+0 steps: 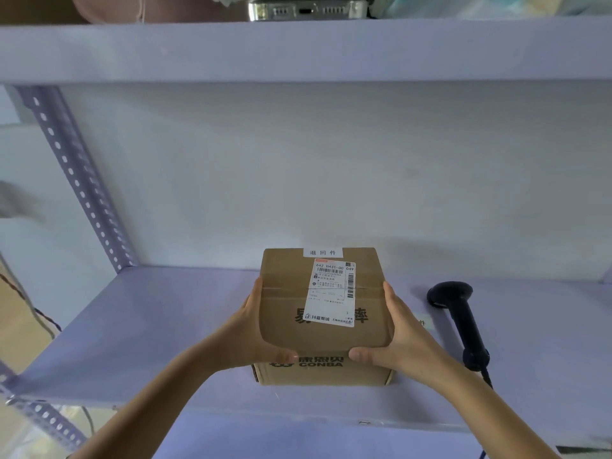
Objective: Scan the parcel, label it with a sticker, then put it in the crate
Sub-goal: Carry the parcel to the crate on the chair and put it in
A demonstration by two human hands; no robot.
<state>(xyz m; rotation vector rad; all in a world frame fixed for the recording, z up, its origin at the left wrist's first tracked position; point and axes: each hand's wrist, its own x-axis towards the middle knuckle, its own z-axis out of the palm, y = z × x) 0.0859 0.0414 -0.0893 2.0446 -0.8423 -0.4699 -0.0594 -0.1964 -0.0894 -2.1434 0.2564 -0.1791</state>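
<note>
A brown cardboard parcel (284,303) stands on the pale shelf board (149,326), with a white shipping label (332,289) on its top and a small white sticker (322,252) at its far top edge. My left hand (246,329) grips its left side, thumb along the front edge. My right hand (402,332) grips its right side the same way. A black handheld barcode scanner (458,313) lies on the shelf to the right of the parcel, apart from both hands. No crate is in view.
A perforated metal upright (76,180) rises at the left rear of the shelf. An upper shelf board (298,51) runs overhead with a phone-like device (308,9) on it. A small white slip (422,323) lies partly behind my right hand. The scanner's cable (486,376) trails toward the front edge.
</note>
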